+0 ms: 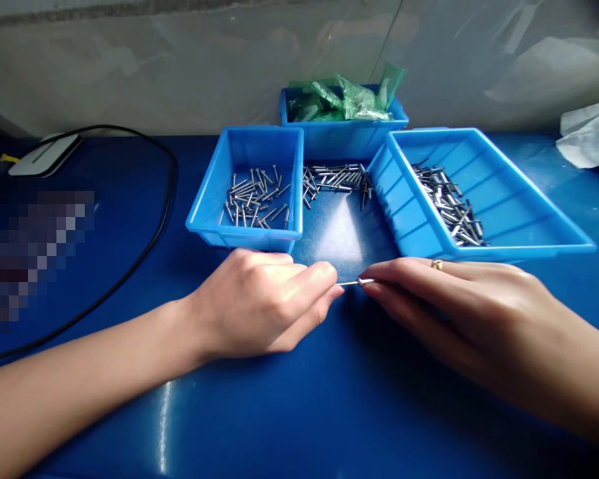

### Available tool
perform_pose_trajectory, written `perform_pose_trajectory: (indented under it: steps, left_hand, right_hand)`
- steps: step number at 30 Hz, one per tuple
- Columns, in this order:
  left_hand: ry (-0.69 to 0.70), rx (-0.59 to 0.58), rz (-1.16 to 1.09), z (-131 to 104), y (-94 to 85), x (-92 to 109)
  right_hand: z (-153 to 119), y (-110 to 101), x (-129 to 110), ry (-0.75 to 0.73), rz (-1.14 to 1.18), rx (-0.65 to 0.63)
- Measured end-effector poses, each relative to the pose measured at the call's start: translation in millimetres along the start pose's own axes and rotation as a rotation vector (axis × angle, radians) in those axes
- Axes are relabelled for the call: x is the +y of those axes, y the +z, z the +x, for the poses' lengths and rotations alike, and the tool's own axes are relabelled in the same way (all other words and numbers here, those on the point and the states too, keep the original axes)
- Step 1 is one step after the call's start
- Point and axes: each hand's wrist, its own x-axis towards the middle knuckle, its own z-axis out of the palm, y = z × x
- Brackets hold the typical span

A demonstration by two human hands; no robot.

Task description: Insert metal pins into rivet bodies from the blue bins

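Low over the table in front of the bins, both hands meet at a thin silver blind rivet (350, 283). My left hand (274, 299) is closed, thumb and forefinger pinching the tip of its slim pin. Facing it, my right hand (459, 306), with a gold ring, pinches the thicker end, where a small flange shows at the fingertips. The rest of the rivet is hidden by the fingers. Just beyond my left hand stands a blue bin (252, 235) of loose screws (254, 196). Past my right hand is a larger blue bin (524, 199) holding dark and silver rivets (452, 206).
Between the bins, a pile of loose rivets (337, 176) lies on the blue table (259, 419). Behind it stands a blue bin (344, 133) with green plastic bags (354, 96). A black cable (172, 179) curves along the left. Crumpled paper (589, 133) lies far right.
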Motion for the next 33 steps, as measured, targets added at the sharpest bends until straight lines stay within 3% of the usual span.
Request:
perform_pose_trajectory:
  steps: [5, 14, 29, 33]
  left_hand:
    - [-0.002, -0.017, -0.017, 0.9, -1.0, -1.8]
    - [0.014, -0.014, -0.054, -1.7, 0.2, -3.0]
    - [0.039, 0.065, -0.177, 2.0, -5.9, -0.7]
    - [0.056, 0.055, -0.163, 0.0, -4.8, 0.1]
  right_hand:
    - [-1.0, -3.1, -3.3, 0.115, 0.101, -0.001]
    - [2.0, -4.0, -1.2, -0.082, 0.045, -0.012]
    - [5.9, -0.9, -6.7, -0.044, 0.199, -0.063]
    - [2.7, 1.1, -7.8, -0.022, 0.168, -0.008]
